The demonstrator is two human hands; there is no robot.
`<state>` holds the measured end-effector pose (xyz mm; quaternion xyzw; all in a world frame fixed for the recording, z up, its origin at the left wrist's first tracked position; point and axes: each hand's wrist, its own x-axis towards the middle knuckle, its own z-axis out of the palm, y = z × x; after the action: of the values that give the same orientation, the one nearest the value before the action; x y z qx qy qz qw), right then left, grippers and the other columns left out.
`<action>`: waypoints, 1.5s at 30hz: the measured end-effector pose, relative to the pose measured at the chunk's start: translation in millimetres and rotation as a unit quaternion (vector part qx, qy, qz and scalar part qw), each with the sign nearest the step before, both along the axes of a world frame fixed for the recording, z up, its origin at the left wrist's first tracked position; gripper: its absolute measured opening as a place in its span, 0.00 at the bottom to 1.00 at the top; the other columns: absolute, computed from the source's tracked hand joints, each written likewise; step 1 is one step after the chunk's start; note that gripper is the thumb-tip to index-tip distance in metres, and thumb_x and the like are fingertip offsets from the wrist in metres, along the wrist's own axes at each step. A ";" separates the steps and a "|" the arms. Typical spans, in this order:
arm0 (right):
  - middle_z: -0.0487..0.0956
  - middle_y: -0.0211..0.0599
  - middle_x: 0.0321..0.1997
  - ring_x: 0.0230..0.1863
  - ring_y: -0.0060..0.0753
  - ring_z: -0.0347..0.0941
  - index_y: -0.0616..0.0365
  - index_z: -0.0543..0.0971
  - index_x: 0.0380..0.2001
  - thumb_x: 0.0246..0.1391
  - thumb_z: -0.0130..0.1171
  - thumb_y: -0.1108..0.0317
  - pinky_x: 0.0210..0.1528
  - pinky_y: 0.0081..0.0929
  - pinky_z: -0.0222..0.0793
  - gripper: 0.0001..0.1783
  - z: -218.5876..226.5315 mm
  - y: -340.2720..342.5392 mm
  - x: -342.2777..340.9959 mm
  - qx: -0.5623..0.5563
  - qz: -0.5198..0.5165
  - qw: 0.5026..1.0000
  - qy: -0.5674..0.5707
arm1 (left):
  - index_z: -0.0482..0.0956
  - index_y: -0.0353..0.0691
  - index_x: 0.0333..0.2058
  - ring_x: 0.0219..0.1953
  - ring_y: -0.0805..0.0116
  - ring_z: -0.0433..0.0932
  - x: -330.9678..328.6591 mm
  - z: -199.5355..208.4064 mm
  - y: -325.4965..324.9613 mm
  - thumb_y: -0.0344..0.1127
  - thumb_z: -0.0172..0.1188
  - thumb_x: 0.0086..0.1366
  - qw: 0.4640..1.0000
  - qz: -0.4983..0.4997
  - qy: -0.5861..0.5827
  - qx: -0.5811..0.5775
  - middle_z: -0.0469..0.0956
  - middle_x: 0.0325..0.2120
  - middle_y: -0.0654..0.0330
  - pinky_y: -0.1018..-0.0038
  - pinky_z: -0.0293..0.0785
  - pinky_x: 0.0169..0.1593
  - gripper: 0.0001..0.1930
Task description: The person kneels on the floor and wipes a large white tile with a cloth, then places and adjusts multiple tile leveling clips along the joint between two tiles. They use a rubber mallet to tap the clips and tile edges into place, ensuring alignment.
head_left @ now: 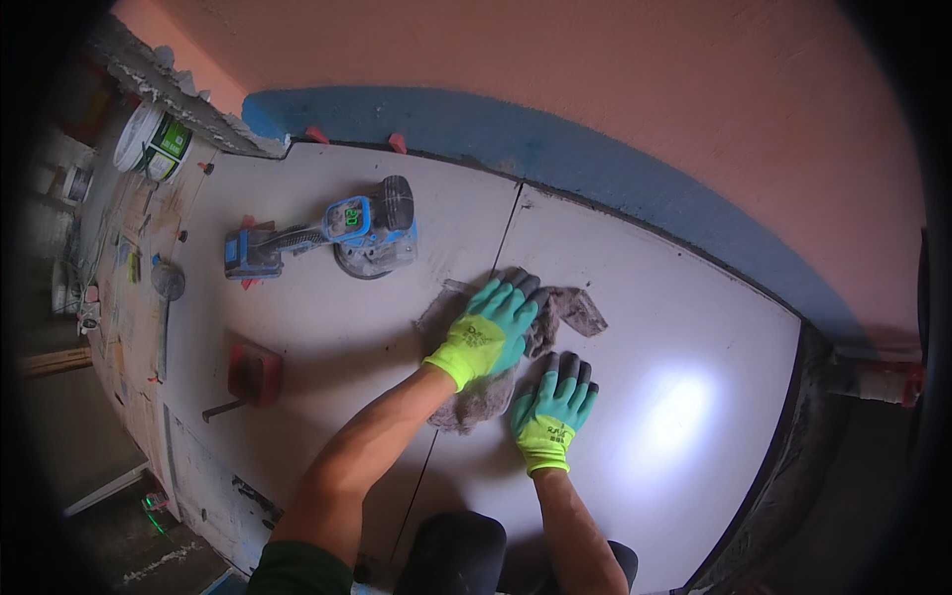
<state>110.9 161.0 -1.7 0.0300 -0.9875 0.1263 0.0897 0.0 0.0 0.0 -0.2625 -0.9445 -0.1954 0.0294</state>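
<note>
My left hand (486, 329), in a green and yellow work glove with dark fingertips, presses a crumpled grey-brown rag (478, 402) onto the large pale floor tile. The rag spreads out on both sides of the glove, and some of it is hidden beneath the palm. It lies across the thin dark joint (511, 223) between two tiles. To its right my right hand (553, 415), gloved the same way, rests flat on the neighbouring tile (635, 397) with its fingers stretched forward. Nothing shows in that hand.
A blue and black cordless tile vibrator (372, 228) sits on the left tile. Nearer lies a red block-like item (255, 374). Red wedges (398, 143) line the blue-banded wall (476, 129). A white bucket (154, 144) stands far left. My dark-clad knee (454, 553) shows below.
</note>
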 end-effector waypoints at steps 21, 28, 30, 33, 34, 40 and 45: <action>0.67 0.51 0.70 0.71 0.65 0.58 0.57 0.72 0.64 0.55 0.60 0.58 0.70 0.68 0.50 0.34 9.8 2.2 -0.8 -0.009 -0.009 0.999 -0.050 | 0.72 0.35 0.62 0.65 0.47 0.68 -116.6 -1.3 7.0 0.46 0.61 0.62 0.991 0.052 0.123 -0.013 0.70 0.63 0.46 0.56 0.61 0.69 0.32; 0.66 0.53 0.70 0.71 0.65 0.58 0.58 0.70 0.66 0.52 0.58 0.61 0.71 0.66 0.49 0.36 11.3 1.9 -2.0 -0.016 -0.001 0.999 -0.049 | 0.71 0.32 0.62 0.68 0.48 0.65 -128.2 -9.4 13.0 0.46 0.57 0.64 0.983 0.130 0.123 -0.047 0.70 0.62 0.46 0.52 0.55 0.72 0.31; 0.66 0.55 0.70 0.71 0.65 0.58 0.59 0.69 0.66 0.52 0.57 0.62 0.71 0.65 0.48 0.37 11.4 2.2 -1.8 -0.016 0.001 0.999 -0.048 | 0.71 0.31 0.62 0.68 0.48 0.64 -129.1 -10.9 15.9 0.45 0.56 0.65 0.981 0.148 0.116 -0.054 0.70 0.63 0.45 0.52 0.55 0.72 0.31; 0.66 0.53 0.70 0.71 0.65 0.58 0.59 0.69 0.66 0.51 0.58 0.61 0.70 0.66 0.49 0.37 10.6 3.1 -2.0 -0.015 0.004 0.999 -0.046 | 0.71 0.30 0.62 0.68 0.48 0.64 -128.9 -13.6 20.7 0.45 0.56 0.65 0.976 0.174 0.123 -0.049 0.69 0.63 0.45 0.51 0.55 0.72 0.31; 0.67 0.51 0.69 0.71 0.65 0.59 0.58 0.70 0.65 0.50 0.58 0.61 0.69 0.67 0.50 0.37 10.2 3.4 -2.1 -0.015 0.004 0.999 -0.039 | 0.71 0.30 0.62 0.68 0.48 0.63 -128.0 -14.3 21.6 0.45 0.56 0.65 0.974 0.184 0.126 -0.048 0.69 0.63 0.45 0.51 0.55 0.72 0.31; 0.67 0.50 0.68 0.70 0.64 0.60 0.58 0.72 0.62 0.48 0.60 0.62 0.67 0.66 0.53 0.35 8.8 1.7 -4.3 -0.013 0.005 1.000 -0.023 | 0.71 0.28 0.61 0.68 0.45 0.63 -100.1 -14.2 9.3 0.44 0.56 0.65 0.981 0.152 0.096 -0.070 0.68 0.64 0.43 0.50 0.55 0.72 0.30; 0.69 0.48 0.67 0.69 0.61 0.61 0.59 0.73 0.61 0.47 0.61 0.62 0.67 0.63 0.54 0.35 13.6 3.2 -5.6 -0.003 0.007 1.000 -0.004 | 0.71 0.25 0.58 0.68 0.43 0.63 -28.8 -7.7 -4.4 0.42 0.54 0.67 0.988 0.119 0.067 -0.069 0.67 0.65 0.39 0.49 0.54 0.72 0.28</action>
<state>105.3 164.2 11.9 0.0357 -0.9871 0.1304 0.0853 -28.8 -4.4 -7.7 -0.1619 -0.9761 -0.1068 0.0980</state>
